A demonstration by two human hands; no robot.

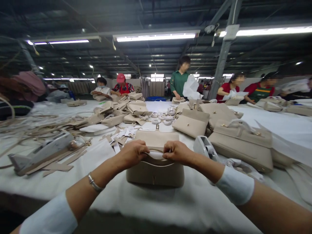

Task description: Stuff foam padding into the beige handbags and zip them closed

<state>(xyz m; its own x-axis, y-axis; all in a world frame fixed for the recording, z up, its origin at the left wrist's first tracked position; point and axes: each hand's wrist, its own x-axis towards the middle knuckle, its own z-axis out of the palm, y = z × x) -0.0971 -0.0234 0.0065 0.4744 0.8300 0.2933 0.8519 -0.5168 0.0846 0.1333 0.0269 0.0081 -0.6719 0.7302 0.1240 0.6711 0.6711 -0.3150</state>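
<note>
A beige handbag (156,174) stands before me on the white-covered table, its flap (156,136) folded back away from me. At the left of its mouth, my left hand (136,151) pinches the rim between thumb and fingers. My right hand (176,152) grips the same rim on the other side, fingers curled. White lining or paper (156,155) shows in the opening between them. A tape dispenser (206,148) sits just beyond my right wrist, partly hidden by it.
Flat beige bag pieces (117,113) are heaped at the back left. Finished-looking handbags (241,146) lie to the right. A second tape dispenser (46,151) rests on the left among cut strips (58,166). A co-worker in green (179,83) stands across the table; several others work nearby.
</note>
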